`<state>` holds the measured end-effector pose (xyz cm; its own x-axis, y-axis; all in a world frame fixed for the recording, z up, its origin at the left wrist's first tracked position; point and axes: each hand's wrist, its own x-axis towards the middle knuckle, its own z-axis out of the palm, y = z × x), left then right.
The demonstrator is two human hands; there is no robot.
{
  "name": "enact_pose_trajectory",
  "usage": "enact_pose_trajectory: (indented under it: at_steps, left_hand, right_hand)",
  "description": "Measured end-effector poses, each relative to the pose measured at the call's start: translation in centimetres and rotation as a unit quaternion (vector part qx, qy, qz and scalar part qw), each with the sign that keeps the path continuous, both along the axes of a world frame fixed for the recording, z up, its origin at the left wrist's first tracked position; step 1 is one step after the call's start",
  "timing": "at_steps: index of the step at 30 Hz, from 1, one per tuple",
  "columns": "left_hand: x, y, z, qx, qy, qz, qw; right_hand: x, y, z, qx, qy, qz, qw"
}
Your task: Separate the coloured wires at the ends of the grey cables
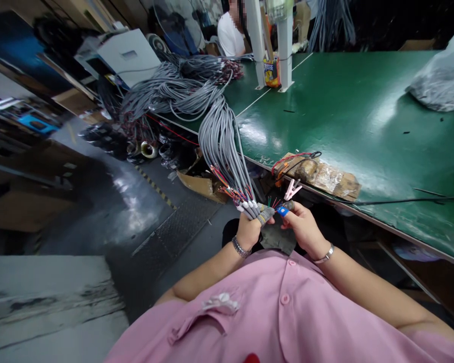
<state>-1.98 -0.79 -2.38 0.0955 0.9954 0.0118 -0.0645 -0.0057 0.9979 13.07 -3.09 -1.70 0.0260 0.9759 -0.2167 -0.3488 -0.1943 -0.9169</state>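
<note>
My left hand [251,228] is closed around the end of a bundle of grey cables [225,136], with finger covers on some of its fingers. Thin coloured wires [227,184] fan out from the cable ends above this hand. Close beside it, my right hand [300,224] pinches at a small spray of thin red, green and dark wires [274,202]. A blue wrap [283,211] covers the right thumb. Just above the right fingers, a pink clip [292,189] sits at the table edge. Exactly which wires the right fingertips grip is too small to make out.
The green table [336,116] runs along the right. A taped piece of cardboard [333,179] lies at its edge. More grey cables [162,91] are heaped at the back left. A plastic bag [444,75] stands far right. Another person [230,33] is behind the table.
</note>
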Motion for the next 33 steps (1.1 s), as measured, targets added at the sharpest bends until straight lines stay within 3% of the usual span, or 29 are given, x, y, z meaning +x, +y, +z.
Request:
enact_pose_trajectory:
  at_steps: [6, 15, 26, 33]
  left_hand:
    - [0.2, 0.1, -0.4, 0.008, -0.023, 0.028, 0.999]
    - [0.0, 0.1, -0.4, 0.014, -0.024, 0.031, 0.999]
    - [-0.3, -0.1, 0.0, 0.022, 0.02, 0.002, 1.0]
    - [-0.3, -0.1, 0.2, 0.027, 0.015, -0.004, 1.0]
  right_hand:
    - [-0.2, -0.5, -0.3, -0.028, 0.04, 0.003, 0.999]
    - [-0.1, -1.0, -0.6, 0.023, -0.011, 0.064, 0.998]
    - [0.3, 0.5, 0.6, -0.011, 0.01, 0.013, 1.0]
    - [0.0, 0.4, 0.5, -0.017, 0.015, -0.017, 1.0]
